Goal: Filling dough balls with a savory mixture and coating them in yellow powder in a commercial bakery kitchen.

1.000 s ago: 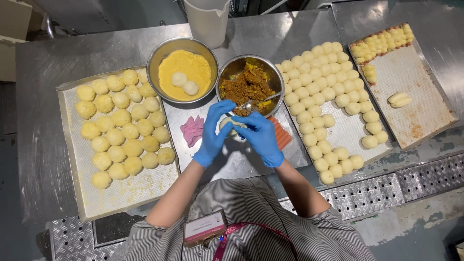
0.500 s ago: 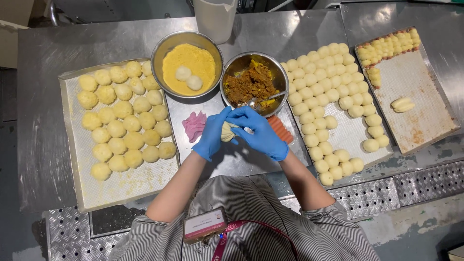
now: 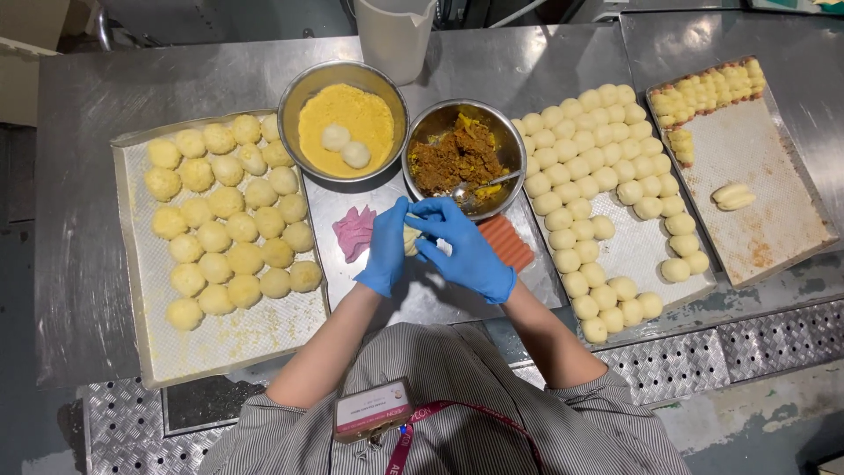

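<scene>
Centre frame: left hand (image 3: 385, 248) and right hand (image 3: 466, 246), forearms angling up from below, fingers curling together around a pale dough piece (image 3: 411, 239) above the worktop (image 3: 79, 114).

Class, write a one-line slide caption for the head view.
Left hand and right hand pinch a dough piece beside the filling bowl.
</scene>
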